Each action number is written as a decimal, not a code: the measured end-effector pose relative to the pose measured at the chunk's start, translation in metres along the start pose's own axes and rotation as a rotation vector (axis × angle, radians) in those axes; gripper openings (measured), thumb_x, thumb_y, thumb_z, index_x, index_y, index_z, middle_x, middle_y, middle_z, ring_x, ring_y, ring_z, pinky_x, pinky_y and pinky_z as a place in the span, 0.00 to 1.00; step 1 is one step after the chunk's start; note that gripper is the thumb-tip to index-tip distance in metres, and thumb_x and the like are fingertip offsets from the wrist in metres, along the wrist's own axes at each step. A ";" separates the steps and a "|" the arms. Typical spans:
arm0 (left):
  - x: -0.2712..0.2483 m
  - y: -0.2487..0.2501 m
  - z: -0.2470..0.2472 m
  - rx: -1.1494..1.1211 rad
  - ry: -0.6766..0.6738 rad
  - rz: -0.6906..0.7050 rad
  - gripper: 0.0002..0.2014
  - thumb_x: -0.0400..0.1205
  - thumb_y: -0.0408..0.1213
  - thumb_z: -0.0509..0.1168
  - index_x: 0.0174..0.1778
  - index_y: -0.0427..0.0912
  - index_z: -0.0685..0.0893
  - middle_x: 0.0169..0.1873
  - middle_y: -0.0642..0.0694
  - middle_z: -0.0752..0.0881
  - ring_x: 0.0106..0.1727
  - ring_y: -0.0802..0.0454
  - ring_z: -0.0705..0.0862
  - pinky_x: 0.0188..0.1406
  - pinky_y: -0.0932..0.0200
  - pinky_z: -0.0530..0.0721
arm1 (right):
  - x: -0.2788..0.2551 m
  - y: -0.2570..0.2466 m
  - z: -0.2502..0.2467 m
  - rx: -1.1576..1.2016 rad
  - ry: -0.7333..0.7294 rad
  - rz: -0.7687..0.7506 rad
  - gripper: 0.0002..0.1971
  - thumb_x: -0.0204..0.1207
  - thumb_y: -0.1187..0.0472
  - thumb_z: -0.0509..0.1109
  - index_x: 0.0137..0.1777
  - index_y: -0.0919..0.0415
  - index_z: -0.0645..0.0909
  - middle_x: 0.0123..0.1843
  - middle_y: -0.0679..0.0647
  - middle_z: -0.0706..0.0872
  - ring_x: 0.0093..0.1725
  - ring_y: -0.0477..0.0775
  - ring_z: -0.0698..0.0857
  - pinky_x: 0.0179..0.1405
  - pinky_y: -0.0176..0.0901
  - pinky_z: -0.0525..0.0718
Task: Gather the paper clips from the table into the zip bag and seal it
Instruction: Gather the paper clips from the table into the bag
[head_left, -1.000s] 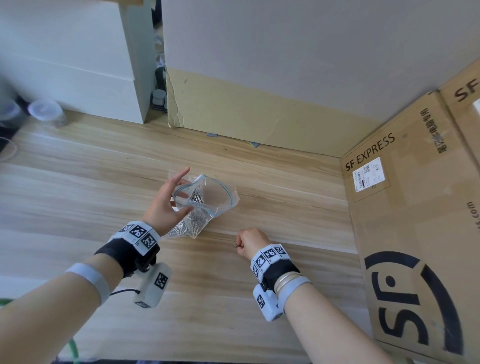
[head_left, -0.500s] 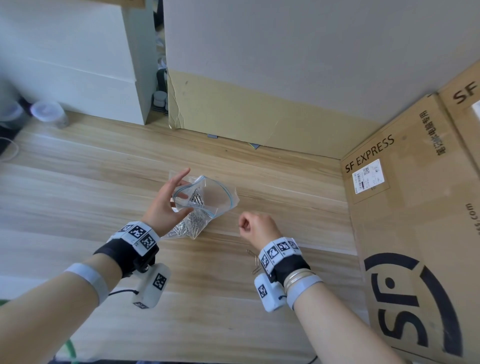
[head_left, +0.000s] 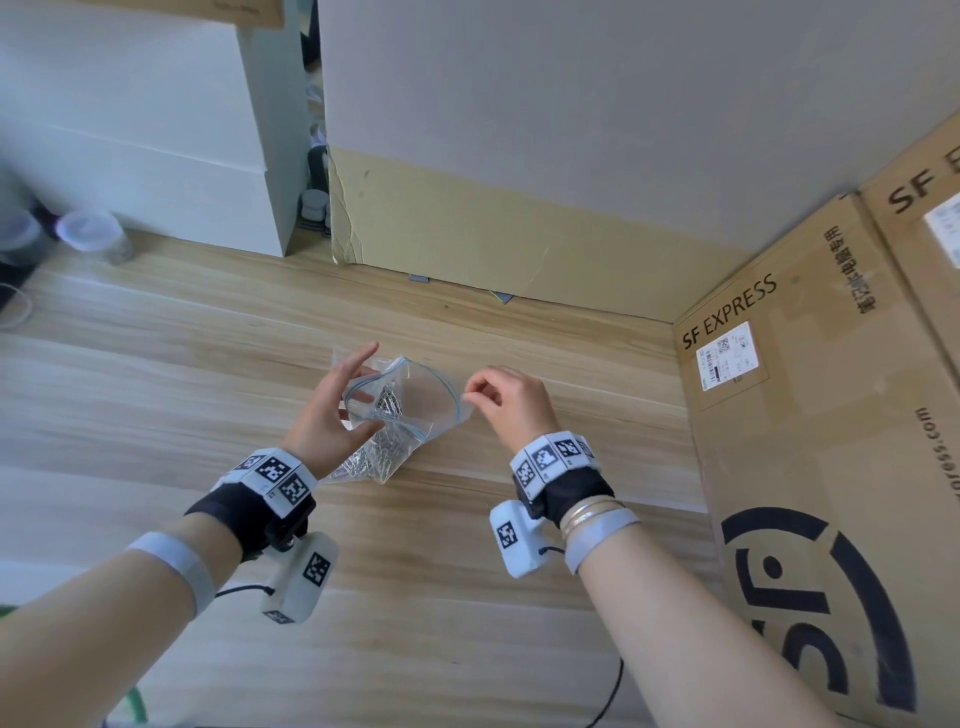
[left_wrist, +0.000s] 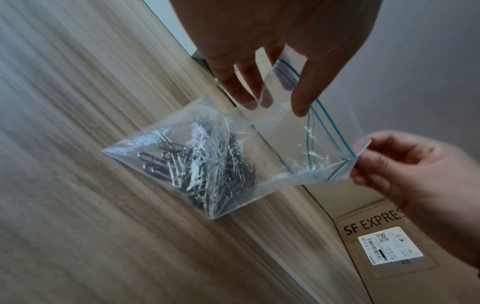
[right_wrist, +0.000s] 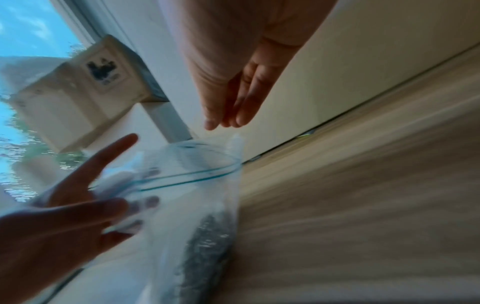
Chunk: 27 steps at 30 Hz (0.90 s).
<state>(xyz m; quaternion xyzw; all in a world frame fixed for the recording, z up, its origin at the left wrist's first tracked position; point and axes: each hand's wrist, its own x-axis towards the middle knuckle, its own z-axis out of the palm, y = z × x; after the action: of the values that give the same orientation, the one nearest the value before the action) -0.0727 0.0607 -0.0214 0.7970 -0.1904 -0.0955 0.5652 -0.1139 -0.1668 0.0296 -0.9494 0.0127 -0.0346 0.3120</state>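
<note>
A clear zip bag (head_left: 410, 415) with a blue zip line stands on the wooden table (head_left: 156, 395), its mouth open. Several silver paper clips (head_left: 376, 457) lie heaped in its bottom. My left hand (head_left: 353, 400) holds the left wall of the mouth, thumb in front and fingers behind, as the left wrist view shows for the bag (left_wrist: 272, 148) and clips (left_wrist: 202, 164). My right hand (head_left: 475, 395) pinches the bag's right top corner (left_wrist: 355, 160). The right wrist view is blurred; the bag mouth (right_wrist: 187, 170) sits just below my right hand's fingertips (right_wrist: 210, 123).
A large SF Express cardboard box (head_left: 831, 415) walls off the right side. A wall with a cardboard panel (head_left: 467, 244) closes the back, and a white cabinet (head_left: 156, 171) stands back left. Small plastic jars (head_left: 93, 239) sit at the far left.
My right hand rose from the table near the front, moved up and right to the bag, and took its right corner. My left hand kept its hold on the bag's mouth.
</note>
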 end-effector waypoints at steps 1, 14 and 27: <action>0.000 0.000 0.000 0.001 0.000 0.001 0.47 0.70 0.26 0.72 0.68 0.78 0.57 0.61 0.48 0.76 0.51 0.64 0.81 0.47 0.60 0.84 | -0.006 0.010 -0.004 -0.017 0.000 0.029 0.02 0.70 0.64 0.74 0.39 0.61 0.84 0.38 0.55 0.88 0.35 0.48 0.82 0.40 0.39 0.81; 0.001 0.006 0.009 -0.015 -0.022 -0.009 0.45 0.70 0.23 0.71 0.70 0.69 0.58 0.60 0.47 0.76 0.51 0.58 0.82 0.50 0.55 0.83 | -0.084 0.075 0.013 -0.283 -0.738 0.239 0.28 0.57 0.55 0.82 0.57 0.51 0.77 0.59 0.46 0.76 0.58 0.48 0.77 0.59 0.44 0.78; -0.002 0.002 0.009 -0.019 -0.022 -0.007 0.49 0.70 0.23 0.71 0.66 0.81 0.57 0.58 0.51 0.76 0.49 0.68 0.80 0.48 0.68 0.79 | -0.084 0.067 0.030 -0.315 -0.617 0.169 0.06 0.75 0.60 0.68 0.49 0.60 0.82 0.54 0.55 0.83 0.54 0.56 0.81 0.51 0.45 0.78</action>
<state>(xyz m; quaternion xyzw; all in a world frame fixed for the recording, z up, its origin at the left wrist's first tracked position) -0.0779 0.0531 -0.0229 0.7911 -0.1929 -0.1079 0.5703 -0.1960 -0.1990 -0.0393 -0.9471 0.0017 0.2823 0.1525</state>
